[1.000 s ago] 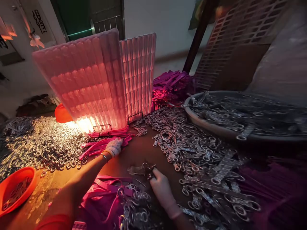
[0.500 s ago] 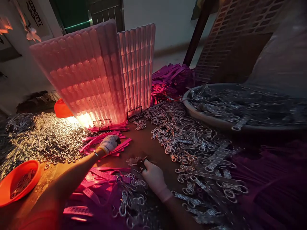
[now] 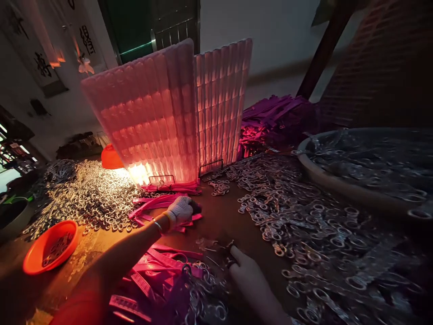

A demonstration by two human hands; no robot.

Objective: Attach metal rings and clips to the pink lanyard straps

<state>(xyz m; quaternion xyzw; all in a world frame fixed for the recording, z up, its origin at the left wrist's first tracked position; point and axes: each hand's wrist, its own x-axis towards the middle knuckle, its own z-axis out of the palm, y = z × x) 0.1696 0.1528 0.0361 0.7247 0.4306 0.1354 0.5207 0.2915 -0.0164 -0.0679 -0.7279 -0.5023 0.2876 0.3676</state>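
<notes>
My left hand [image 3: 181,211], in a pale knitted glove with dark fingertips, rests over a small row of pink straps [image 3: 152,205] below the upright panels. Its fingers are bent together, and what lies under them is hidden. Nearer to me, my right hand [image 3: 248,273] pinches at something small and dark on the brown tabletop [image 3: 219,221]; I cannot make out its kind. Scraps and thin metal bits lie beside those fingertips. Between my forearms is a heap of pink straps [image 3: 152,271] with metal rings [image 3: 203,293] at its right side.
Piles of metal ringed pieces spread at left [image 3: 98,194] and right [image 3: 270,194]. An orange bowl [image 3: 30,259] holds some pieces. Two ribbed panels [image 3: 152,113] stand in wire holders, lit from behind. A large basin [image 3: 314,174] is at right, purple straps [image 3: 277,113] behind.
The view has swung left, so everything appears farther right. Both hands stay in about the same places over the table, the left at the straps and the right at the small dark thing.
</notes>
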